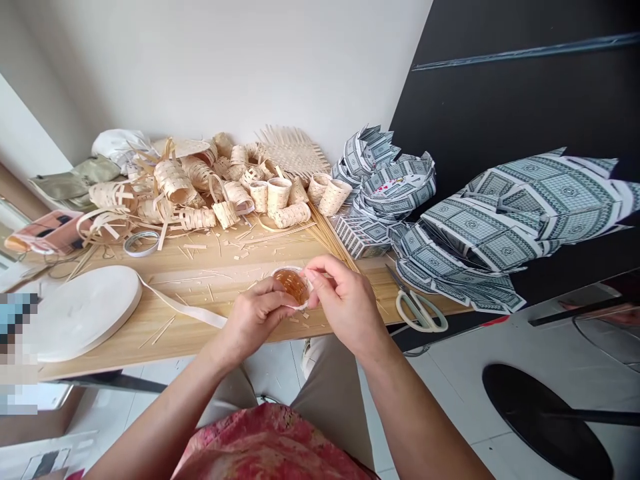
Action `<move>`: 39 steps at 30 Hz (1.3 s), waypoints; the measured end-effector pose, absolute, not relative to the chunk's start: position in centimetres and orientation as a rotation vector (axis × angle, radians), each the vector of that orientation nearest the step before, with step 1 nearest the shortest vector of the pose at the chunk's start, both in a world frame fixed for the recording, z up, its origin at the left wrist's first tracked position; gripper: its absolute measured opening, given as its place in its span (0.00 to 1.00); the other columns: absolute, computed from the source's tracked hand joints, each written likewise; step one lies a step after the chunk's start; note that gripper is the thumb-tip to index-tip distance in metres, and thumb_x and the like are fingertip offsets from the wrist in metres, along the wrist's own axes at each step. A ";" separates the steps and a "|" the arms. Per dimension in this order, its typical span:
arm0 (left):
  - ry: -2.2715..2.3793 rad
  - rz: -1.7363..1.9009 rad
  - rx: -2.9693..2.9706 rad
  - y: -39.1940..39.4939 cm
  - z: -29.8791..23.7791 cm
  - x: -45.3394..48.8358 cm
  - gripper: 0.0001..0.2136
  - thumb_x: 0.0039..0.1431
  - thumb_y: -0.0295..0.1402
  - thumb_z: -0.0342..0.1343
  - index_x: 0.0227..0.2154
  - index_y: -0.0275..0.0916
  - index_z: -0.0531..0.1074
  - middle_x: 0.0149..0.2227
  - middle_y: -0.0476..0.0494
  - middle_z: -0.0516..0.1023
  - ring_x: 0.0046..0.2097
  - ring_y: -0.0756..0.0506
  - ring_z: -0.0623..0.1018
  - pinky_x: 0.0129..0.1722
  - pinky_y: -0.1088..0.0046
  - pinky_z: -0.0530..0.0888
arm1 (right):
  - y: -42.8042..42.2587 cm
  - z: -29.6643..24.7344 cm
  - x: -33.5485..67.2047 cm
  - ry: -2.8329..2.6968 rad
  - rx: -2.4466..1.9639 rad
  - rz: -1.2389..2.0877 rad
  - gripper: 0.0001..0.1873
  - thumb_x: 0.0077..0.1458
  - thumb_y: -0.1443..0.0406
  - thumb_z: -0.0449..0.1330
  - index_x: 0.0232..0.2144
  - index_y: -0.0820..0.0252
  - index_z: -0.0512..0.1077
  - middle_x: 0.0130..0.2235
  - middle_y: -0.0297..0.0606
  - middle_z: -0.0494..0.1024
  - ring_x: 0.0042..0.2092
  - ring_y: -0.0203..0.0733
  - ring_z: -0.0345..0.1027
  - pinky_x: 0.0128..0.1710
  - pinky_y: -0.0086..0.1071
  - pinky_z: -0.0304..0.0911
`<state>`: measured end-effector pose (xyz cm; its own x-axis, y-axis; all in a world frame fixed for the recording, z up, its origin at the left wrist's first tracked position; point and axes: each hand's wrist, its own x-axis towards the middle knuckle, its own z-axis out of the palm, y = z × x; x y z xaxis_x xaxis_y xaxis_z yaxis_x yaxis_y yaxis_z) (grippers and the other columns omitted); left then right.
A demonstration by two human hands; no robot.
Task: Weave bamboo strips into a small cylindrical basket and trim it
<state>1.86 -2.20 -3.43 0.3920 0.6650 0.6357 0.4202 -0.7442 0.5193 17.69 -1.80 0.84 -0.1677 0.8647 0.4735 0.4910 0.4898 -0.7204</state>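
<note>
Over the table's front edge I hold a small round woven basket (293, 285), its mouth turned up towards me, with a pale rim and an orange-brown inside. My left hand (257, 310) grips its left side between thumb and fingers. On the right, my right hand (345, 300) pinches at the rim, thumb against fingertips; whether a thin strip lies in that pinch is too small to tell. A white strip (185, 310) runs from a large white roll (95, 310) towards my left wrist. To the right of my right hand lie scissors (423, 310) with pale green handles.
A heap of woven cups and baskets (200, 177) stands along the wall. Near it are a tape roll (141, 243), a woven mat (295, 157) and thin sticks (333, 233). Folded-card constructions (505, 207) fill the right side. Scraps litter the wooden table (200, 267); a black round base (540, 420) stands below.
</note>
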 end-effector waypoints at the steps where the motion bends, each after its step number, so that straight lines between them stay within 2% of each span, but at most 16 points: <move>1: 0.933 1.267 2.309 -2.1 -3.2 1.8 0.05 0.56 0.28 0.53 0.29 0.37 0.73 0.29 0.47 0.72 0.32 0.52 0.73 0.31 0.79 0.69 | -1.9 0.9 17.7 -1.800 -1.147 0.542 0.07 0.57 0.68 0.48 0.27 0.59 0.63 0.26 0.29 0.71 0.20 0.30 0.63 0.23 0.24 0.56; 3: 0.916 1.243 2.176 -2.0 -2.8 1.8 0.04 0.55 0.27 0.54 0.28 0.37 0.74 0.27 0.47 0.71 0.31 0.52 0.72 0.31 0.79 0.69 | -1.9 1.1 17.8 -1.794 -1.148 0.556 0.07 0.58 0.67 0.47 0.28 0.58 0.62 0.26 0.29 0.71 0.18 0.29 0.63 0.22 0.24 0.56; 7: 0.896 1.200 1.898 -1.9 -2.3 1.9 0.03 0.51 0.27 0.57 0.26 0.36 0.75 0.27 0.48 0.71 0.28 0.53 0.71 0.27 0.79 0.67 | -1.7 1.0 18.0 -1.790 -1.105 0.672 0.06 0.55 0.70 0.47 0.31 0.57 0.63 0.25 0.29 0.71 0.22 0.31 0.67 0.22 0.23 0.59; 10: 0.920 1.120 1.705 -1.9 -2.0 1.8 0.03 0.50 0.29 0.58 0.26 0.35 0.75 0.26 0.49 0.70 0.23 0.55 0.67 0.22 0.81 0.64 | -1.5 0.8 18.4 -1.699 -1.094 0.856 0.07 0.51 0.71 0.52 0.34 0.58 0.66 0.26 0.30 0.74 0.25 0.34 0.69 0.25 0.25 0.64; 13: 0.914 1.063 1.546 -1.9 -1.8 1.8 0.05 0.49 0.32 0.58 0.26 0.34 0.75 0.25 0.50 0.68 0.20 0.58 0.63 0.18 0.81 0.61 | -1.3 0.8 18.9 -1.605 -1.097 0.917 0.04 0.49 0.66 0.56 0.29 0.61 0.71 0.26 0.33 0.75 0.26 0.37 0.70 0.25 0.27 0.65; 16: 0.891 1.034 1.416 -1.8 -1.7 1.9 0.06 0.48 0.33 0.59 0.25 0.35 0.74 0.23 0.52 0.66 0.19 0.58 0.61 0.17 0.82 0.59 | -1.1 0.9 19.3 -1.654 -1.082 0.750 0.05 0.49 0.66 0.57 0.26 0.60 0.73 0.24 0.33 0.75 0.25 0.37 0.69 0.22 0.27 0.63; 21: 0.881 0.999 1.284 -1.8 -1.6 1.9 0.07 0.46 0.34 0.61 0.25 0.35 0.73 0.19 0.54 0.63 0.18 0.58 0.59 0.16 0.83 0.57 | -1.0 1.1 19.9 -1.854 -0.975 0.258 0.08 0.53 0.71 0.54 0.26 0.59 0.72 0.28 0.34 0.75 0.30 0.37 0.68 0.31 0.29 0.62; 26: 0.858 0.997 1.232 -1.8 -1.4 2.1 0.08 0.44 0.34 0.61 0.24 0.34 0.74 0.20 0.54 0.64 0.18 0.59 0.59 0.16 0.82 0.55 | -0.8 0.5 20.2 -1.958 -0.952 0.001 0.10 0.56 0.72 0.50 0.27 0.61 0.69 0.27 0.36 0.71 0.30 0.38 0.64 0.30 0.29 0.58; 35: 0.813 0.975 1.248 -1.5 -1.5 2.3 0.07 0.43 0.34 0.63 0.22 0.34 0.74 0.19 0.54 0.63 0.19 0.58 0.58 0.16 0.83 0.56 | -0.5 -1.4 20.5 -1.985 -0.952 -0.140 0.12 0.55 0.75 0.46 0.25 0.60 0.64 0.25 0.36 0.65 0.30 0.39 0.59 0.29 0.30 0.56; 39: 0.778 0.942 1.407 -1.4 -1.4 1.8 0.08 0.47 0.35 0.60 0.26 0.35 0.74 0.22 0.53 0.65 0.19 0.58 0.59 0.16 0.83 0.58 | -0.5 -1.3 20.5 -2.005 -0.957 -0.155 0.12 0.56 0.75 0.46 0.25 0.60 0.64 0.25 0.36 0.65 0.30 0.40 0.60 0.29 0.30 0.57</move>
